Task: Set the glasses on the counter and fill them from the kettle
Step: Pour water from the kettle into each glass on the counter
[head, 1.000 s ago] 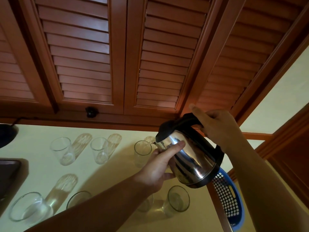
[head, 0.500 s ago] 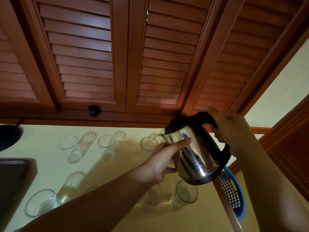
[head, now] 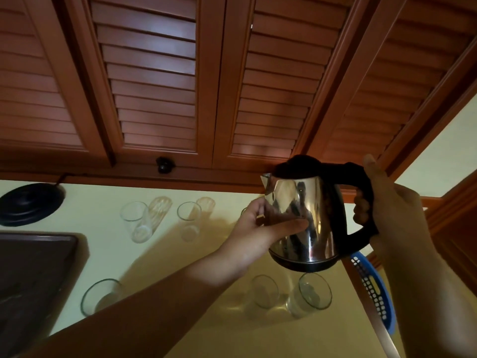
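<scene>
A steel kettle (head: 309, 215) with a black lid and handle is held upright above the pale counter (head: 108, 254). My right hand (head: 392, 210) grips its black handle. My left hand (head: 260, 228) is pressed against the kettle's steel side, thumb across the front. Several clear glasses stand on the counter: two in the back row (head: 135, 220) (head: 189, 218), one mostly hidden behind my left hand, one at the front left (head: 99, 295), and two under the kettle (head: 264, 290) (head: 313, 295).
A black round kettle base (head: 31, 202) with a cord sits at the back left. A dark tray (head: 33, 275) lies at the left. A blue perforated basket (head: 374, 288) stands past the counter's right edge. Wooden louvred cabinet doors (head: 154, 86) rise behind.
The kettle has been tipped back from pouring into the back glass to upright and lifted slightly to the right. Both hands stayed on it. The view shifted left.
</scene>
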{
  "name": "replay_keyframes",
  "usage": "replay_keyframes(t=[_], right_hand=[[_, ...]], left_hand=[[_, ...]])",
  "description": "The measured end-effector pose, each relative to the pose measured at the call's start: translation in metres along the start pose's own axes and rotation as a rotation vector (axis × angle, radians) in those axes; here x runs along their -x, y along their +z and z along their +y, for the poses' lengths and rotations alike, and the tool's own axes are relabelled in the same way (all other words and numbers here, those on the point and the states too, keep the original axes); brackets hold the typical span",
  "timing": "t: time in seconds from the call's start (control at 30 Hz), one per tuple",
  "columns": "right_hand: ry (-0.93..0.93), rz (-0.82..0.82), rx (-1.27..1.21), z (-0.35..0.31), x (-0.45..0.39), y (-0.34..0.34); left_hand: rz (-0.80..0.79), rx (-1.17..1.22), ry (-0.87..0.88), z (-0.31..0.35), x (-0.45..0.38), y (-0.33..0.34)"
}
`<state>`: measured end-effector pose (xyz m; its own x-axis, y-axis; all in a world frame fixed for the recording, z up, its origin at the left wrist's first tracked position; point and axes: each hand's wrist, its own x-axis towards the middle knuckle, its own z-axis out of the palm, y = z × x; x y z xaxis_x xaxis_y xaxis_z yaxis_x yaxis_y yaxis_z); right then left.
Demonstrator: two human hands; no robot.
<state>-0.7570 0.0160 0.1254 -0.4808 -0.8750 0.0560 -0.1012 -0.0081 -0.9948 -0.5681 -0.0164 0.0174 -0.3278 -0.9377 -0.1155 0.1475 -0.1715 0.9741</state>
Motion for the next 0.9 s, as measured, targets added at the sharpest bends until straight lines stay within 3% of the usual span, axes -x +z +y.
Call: replay_keyframes(t=[0.2,0.37,0.9], right_hand=[[-0.109,-0.179,0.023,0.008,0.007,0.039],[-0.057,-0.292,0.009,0.007,0.01,0.073],[0.006,-0.416,0.168,-0.005,0.002,0.12]], left_hand=[[0.097,-0.004,-0.01,-0.005,0.022,-0.041],[0.2,0.085,-0.02,-0.005,0.033,-0.059],[0.179,0.271,-0.172,-0.014,0.032,-0.08]])
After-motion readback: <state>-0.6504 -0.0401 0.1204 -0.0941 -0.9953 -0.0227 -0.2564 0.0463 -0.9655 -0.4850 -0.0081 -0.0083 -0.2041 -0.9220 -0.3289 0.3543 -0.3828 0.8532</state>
